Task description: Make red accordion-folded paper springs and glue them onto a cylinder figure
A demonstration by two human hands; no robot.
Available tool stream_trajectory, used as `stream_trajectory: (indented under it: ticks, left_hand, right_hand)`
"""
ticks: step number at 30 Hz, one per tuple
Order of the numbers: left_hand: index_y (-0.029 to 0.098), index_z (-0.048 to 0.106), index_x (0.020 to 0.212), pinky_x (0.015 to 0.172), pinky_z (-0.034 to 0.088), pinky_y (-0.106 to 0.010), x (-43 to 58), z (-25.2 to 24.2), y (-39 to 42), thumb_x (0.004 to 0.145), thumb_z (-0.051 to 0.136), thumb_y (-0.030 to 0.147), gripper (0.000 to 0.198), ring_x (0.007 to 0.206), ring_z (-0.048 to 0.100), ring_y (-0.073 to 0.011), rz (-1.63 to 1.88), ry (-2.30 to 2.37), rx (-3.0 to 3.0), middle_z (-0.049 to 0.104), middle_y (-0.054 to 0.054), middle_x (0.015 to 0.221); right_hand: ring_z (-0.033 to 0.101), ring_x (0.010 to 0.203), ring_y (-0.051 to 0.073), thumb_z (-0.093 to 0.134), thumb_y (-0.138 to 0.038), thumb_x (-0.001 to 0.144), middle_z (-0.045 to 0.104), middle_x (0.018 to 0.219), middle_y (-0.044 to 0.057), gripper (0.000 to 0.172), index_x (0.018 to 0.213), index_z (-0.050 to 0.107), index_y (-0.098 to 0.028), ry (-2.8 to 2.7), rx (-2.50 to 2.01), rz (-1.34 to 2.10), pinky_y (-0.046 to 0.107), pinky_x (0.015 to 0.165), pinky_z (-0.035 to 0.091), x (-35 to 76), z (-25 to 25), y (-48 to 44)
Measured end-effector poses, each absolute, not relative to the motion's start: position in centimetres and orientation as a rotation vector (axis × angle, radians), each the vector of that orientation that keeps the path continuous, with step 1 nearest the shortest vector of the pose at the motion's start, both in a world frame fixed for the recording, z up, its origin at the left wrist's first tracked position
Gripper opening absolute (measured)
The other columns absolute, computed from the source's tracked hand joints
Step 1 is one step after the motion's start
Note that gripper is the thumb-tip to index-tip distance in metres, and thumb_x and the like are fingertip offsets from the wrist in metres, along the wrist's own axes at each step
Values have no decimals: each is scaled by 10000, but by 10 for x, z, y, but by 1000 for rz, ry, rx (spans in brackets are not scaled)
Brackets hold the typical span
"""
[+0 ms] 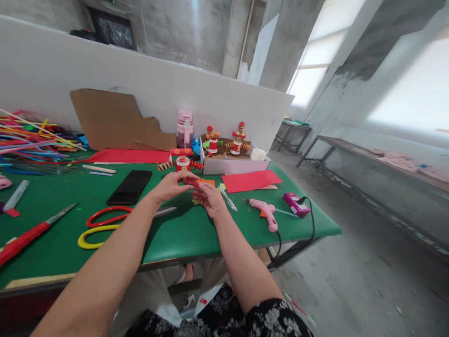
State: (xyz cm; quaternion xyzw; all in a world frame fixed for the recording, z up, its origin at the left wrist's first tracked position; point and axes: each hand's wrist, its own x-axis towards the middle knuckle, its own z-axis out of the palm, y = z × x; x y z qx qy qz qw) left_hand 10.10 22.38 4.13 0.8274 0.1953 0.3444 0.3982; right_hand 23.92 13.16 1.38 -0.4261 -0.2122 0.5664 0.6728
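Note:
Between my two hands is a red pleated paper spring (191,183), held above the green table. My left hand (172,186) pinches its left end with thumb and fingers. At its right end, the fingers of my right hand (209,197) are closed on it. Just beyond my hands stands a red and white paper figure (183,164) with pleated arms out to both sides, its lower part partly hidden. An orange paper piece (207,183) lies behind my right hand. Scissors with red and yellow handles (109,218) lie partly beneath my left forearm.
A pink glue gun (264,208) and a purple power block (296,204) with a cable lie right. Red paper (251,181) and a pen (228,198) are nearer. Two figures stand in a white box (235,165). Left are a black phone (130,187) and a red-handled blade (35,234).

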Motion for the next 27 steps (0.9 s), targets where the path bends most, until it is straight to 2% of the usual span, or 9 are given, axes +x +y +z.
stream_trajectory:
  ticks: [7,13,18,21,27]
  left_hand:
    - [177,709,879,821,508,-327,101,42,223,711,625,383,280,850,655,-211,861,517,2217,726,-54,893]
    - [176,699,886,841,510,-342,104,40,222,697,628,387,291,862,654,-216,839,510,2171,723,-57,896]
    - [173,660,887,774,524,-339,105,39,222,673,674,389,304,795,645,-200,903,531,2022,703,-49,866]
    - [174,657,859,769,525,-343,103,40,222,686,677,386,274,787,644,-200,914,513,1983,699,-51,837]
    - [193,683,863,830,524,-351,99,43,223,712,651,326,205,860,653,-211,922,423,2054,713,-52,870]
  right_hand:
    - [608,502,68,764,-249,741,684,619,-17,130,699,676,-162,-473,-1012,1234,172,532,513,238,15,133]
    - [596,503,68,767,-267,753,681,620,-11,146,702,681,-160,-474,-1025,1241,179,547,517,239,14,132]
    - [605,534,81,622,-384,885,726,733,28,257,768,690,-166,-464,-1004,1273,206,575,520,242,11,134]
    - [618,559,92,568,-347,915,731,774,27,239,786,680,-180,-444,-995,1272,230,617,525,244,9,136]
    - [627,577,100,581,-306,903,710,731,16,204,779,676,-176,-440,-953,1326,241,650,533,244,10,134]
